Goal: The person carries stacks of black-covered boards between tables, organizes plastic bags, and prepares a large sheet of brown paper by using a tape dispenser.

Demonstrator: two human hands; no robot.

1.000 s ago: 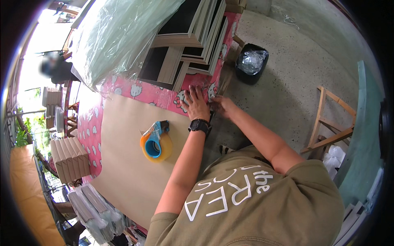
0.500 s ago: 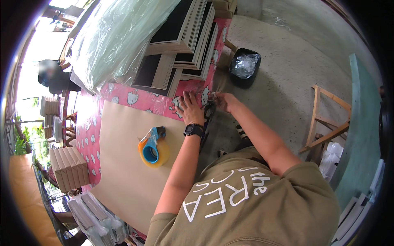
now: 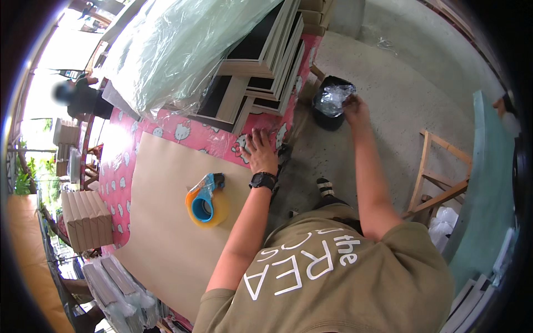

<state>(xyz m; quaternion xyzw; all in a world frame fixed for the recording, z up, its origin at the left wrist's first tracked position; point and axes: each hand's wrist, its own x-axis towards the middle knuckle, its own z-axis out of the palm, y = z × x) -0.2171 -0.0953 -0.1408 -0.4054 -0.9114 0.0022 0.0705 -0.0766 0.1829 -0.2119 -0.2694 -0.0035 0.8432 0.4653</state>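
My left hand (image 3: 260, 152) lies open on the pink patterned table cover (image 3: 183, 132), its fingers spread near the table's edge. Over the rim of a black bin (image 3: 327, 121) on the floor is my right hand (image 3: 357, 111), fingers drawn together beside the crumpled clear plastic (image 3: 335, 99) in the bin. Whatever those fingers hold, if anything, is too small to make out. A large brown paper sheet (image 3: 166, 183) covers much of the table. On it rests a blue tape dispenser (image 3: 202, 206) with a roll of yellowish tape.
Black-topped boards (image 3: 258, 69) are stacked at the table's far end, partly under clear plastic sheeting (image 3: 161, 61). Brown-wrapped packages (image 3: 86, 219) stand at the left. A wooden frame (image 3: 438, 175) and a pale green panel (image 3: 480, 183) are at right. Another person (image 3: 89, 100) is far left.
My right hand has moved from the table's edge, away to the right, over the black bin. My left hand has stayed flat on the table. The view has shifted slightly.
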